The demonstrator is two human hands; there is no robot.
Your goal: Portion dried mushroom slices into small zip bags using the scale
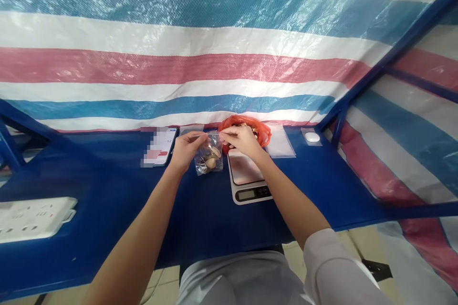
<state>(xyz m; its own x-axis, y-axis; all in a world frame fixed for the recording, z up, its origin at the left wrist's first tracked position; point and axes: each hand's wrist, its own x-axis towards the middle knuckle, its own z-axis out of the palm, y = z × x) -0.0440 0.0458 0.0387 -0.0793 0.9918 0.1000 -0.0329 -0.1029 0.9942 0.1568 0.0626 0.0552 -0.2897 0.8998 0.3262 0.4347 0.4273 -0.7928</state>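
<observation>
A small clear plastic bag hangs between my two hands, with a few pale brown pieces lying in its lower part; their exact kind I cannot make out. My left hand pinches the bag's top left corner. At the top right corner, the fingers of my right hand are closed on the same edge. Just right of the bag is a white kitchen scale, partly covered by my right forearm. Behind my right hand sits an open red plastic bag with more pieces inside.
Flat clear bags lie right of the red bag. A small white rounded object rests farther right. On the left are a phone and a white power strip. Blue frame bars and striped sheeting enclose the blue table.
</observation>
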